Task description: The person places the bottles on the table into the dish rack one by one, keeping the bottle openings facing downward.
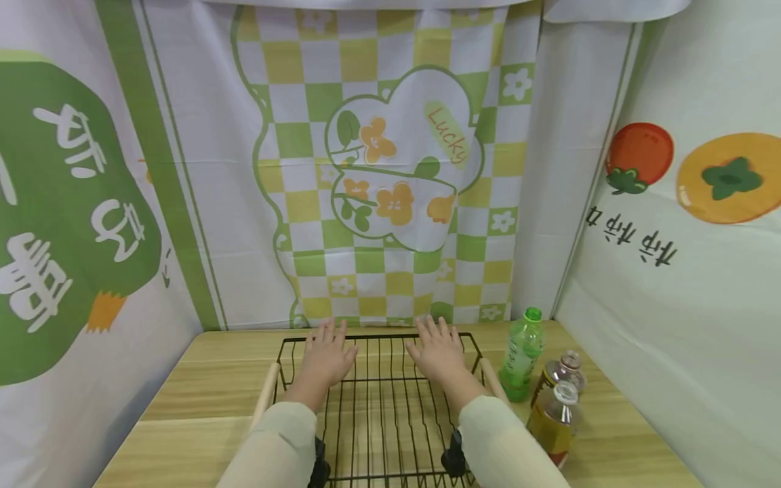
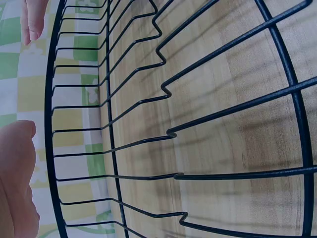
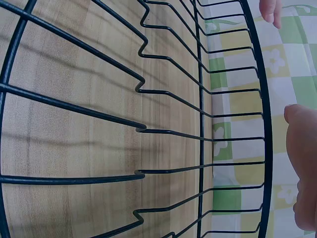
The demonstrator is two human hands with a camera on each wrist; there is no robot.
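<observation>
A black wire rack [image 1: 378, 400] with pale wooden side handles sits on the wooden table. Over its back left part my left hand [image 1: 327, 356] is held palm down with the fingers spread. My right hand [image 1: 439, 352] mirrors it over the back right part, fingers also straight and apart. Neither hand holds anything. In the left wrist view, part of the left hand [image 2: 17, 183] shows beyond the rack's black rim [image 2: 49, 114]. The right wrist view has the right hand [image 3: 303, 163] past the rim on the other side.
Right of the rack stand a green bottle [image 1: 522, 356], a clear bottle with a dark label [image 1: 558, 373] and a bottle of amber liquid [image 1: 554, 423]. Printed cloth [image 1: 390, 285] hangs behind the table [image 1: 213, 366], with more cloth at both sides.
</observation>
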